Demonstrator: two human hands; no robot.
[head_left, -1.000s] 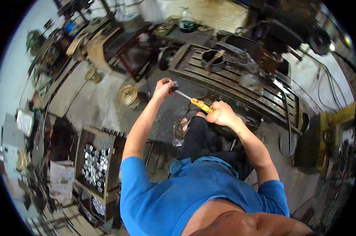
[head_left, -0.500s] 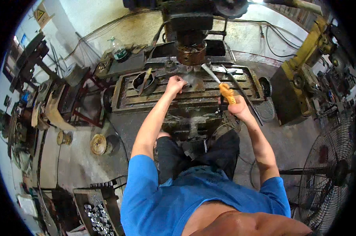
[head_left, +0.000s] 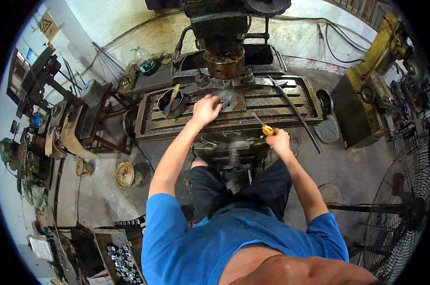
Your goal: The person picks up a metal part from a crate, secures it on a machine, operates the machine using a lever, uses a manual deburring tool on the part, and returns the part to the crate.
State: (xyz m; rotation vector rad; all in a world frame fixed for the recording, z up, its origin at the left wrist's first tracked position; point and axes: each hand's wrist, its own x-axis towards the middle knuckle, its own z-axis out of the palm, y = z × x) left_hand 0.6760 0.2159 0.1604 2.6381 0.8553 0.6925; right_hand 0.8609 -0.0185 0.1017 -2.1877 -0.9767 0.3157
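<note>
My left hand [head_left: 206, 110] is over the slotted metal machine table [head_left: 177, 124], its fingers closed on a small dark metal piece [head_left: 225, 103]. My right hand [head_left: 280, 142] grips a yellow air blow gun [head_left: 268, 129] just off the table's near edge. The gun's thin nozzle points up and left, toward the table. A faint haze hangs beside the metal piece. Above and beyond my left hand is the machine's round, rusty spindle head [head_left: 224, 62]. Left of that hand, a dark bowl [head_left: 179, 107] with a brush [head_left: 172, 99] in it stands on the table.
A long metal bar [head_left: 294, 113] slants off the table's right side. Clamping parts [head_left: 203, 80] stand at its back. A large bottle [head_left: 144, 61] sits at back left. On the right are a yellow machine [head_left: 355, 111] and a fan [head_left: 395, 204]. A bin of metal pieces [head_left: 101, 249] lies lower left.
My right hand has drawn back toward me with the blow gun, whose nozzle now tilts further left. My left hand has shifted slightly left and nearer. The whole view has moved a little.
</note>
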